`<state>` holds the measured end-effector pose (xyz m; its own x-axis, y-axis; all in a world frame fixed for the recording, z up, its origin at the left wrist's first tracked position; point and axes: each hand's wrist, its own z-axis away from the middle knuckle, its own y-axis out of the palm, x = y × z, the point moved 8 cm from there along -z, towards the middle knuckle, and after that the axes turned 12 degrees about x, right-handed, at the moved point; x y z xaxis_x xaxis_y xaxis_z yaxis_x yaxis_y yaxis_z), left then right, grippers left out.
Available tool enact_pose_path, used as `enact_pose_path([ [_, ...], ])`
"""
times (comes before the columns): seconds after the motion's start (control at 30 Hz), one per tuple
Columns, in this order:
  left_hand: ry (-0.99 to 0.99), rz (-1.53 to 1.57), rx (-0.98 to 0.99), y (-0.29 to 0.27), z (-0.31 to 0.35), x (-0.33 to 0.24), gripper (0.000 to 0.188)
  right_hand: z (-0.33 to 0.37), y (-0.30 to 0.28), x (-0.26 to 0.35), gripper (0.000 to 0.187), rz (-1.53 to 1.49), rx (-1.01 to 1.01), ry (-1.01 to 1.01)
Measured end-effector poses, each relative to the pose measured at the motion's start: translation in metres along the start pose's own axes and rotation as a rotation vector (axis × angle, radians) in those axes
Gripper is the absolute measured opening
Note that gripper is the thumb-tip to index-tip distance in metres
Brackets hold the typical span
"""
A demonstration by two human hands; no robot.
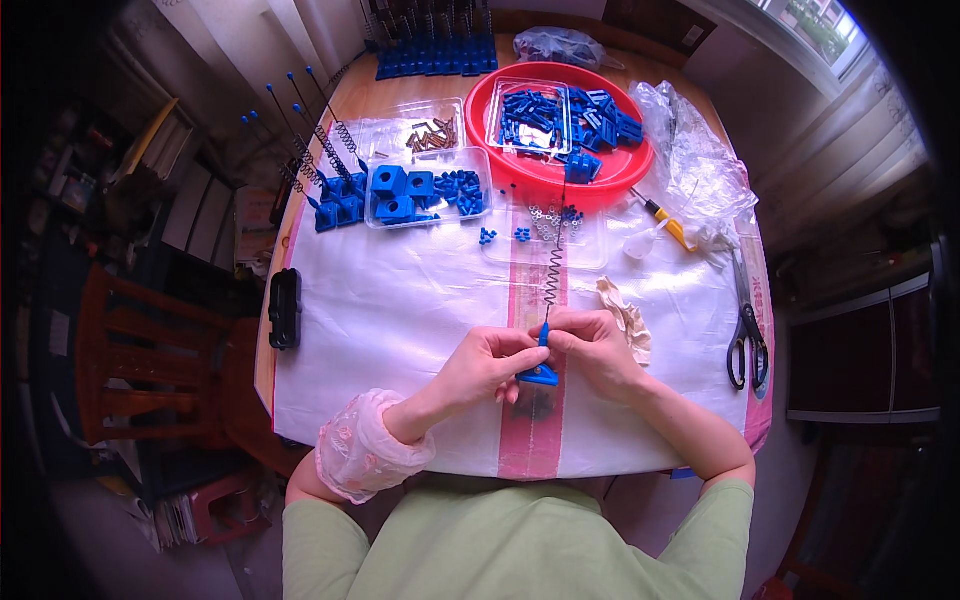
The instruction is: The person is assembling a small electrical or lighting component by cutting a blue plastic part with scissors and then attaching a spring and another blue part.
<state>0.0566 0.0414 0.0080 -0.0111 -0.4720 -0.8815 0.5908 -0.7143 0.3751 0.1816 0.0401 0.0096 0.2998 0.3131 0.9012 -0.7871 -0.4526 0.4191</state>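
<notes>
Close to the table's front edge, my left hand (496, 358) pinches a blue plastic piece (540, 376) with a flared lower end. My right hand (592, 346) has its thumb and forefinger closed on the upper part of the same piece. A dark coil spring (553, 280) on a thin wire rises from it, pointing away from me. Fingers cover much of the joint between wire and plastic. Beyond the spring lie small white rings (546, 222) and a little cluster of blue parts (522, 235). A crumpled beige cloth (626, 322) is beside my right hand.
Finished-looking spring pieces (340, 200) stand at the back left, near a clear box (430, 215) of blue parts. A red basin (640, 178) holds more blue pieces. At right are a yellow-handled screwdriver (672, 226), plastic bags (695, 165) and black scissors (748, 345); a black case (286, 308) lies left.
</notes>
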Motion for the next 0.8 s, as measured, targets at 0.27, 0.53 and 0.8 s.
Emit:
enact_pose_path([
  [0.27, 0.023, 0.009, 0.021, 0.003, 0.0, -0.006, 0.022, 0.001, 0.001, 0.006, 0.021, 0.036, 0.005, -0.016],
  [0.53, -0.003, 0.04, 0.159, 0.005, -0.005, 0.003, 0.026, 0.0, -0.004, 0.003, 0.019, 0.063, 0.008, -0.053],
  [0.8, -0.028, 0.34, 0.323, 0.009, -0.005, 0.012, 0.029, 0.001, 0.008, 0.01, 0.016, 0.072, 0.051, 0.015],
])
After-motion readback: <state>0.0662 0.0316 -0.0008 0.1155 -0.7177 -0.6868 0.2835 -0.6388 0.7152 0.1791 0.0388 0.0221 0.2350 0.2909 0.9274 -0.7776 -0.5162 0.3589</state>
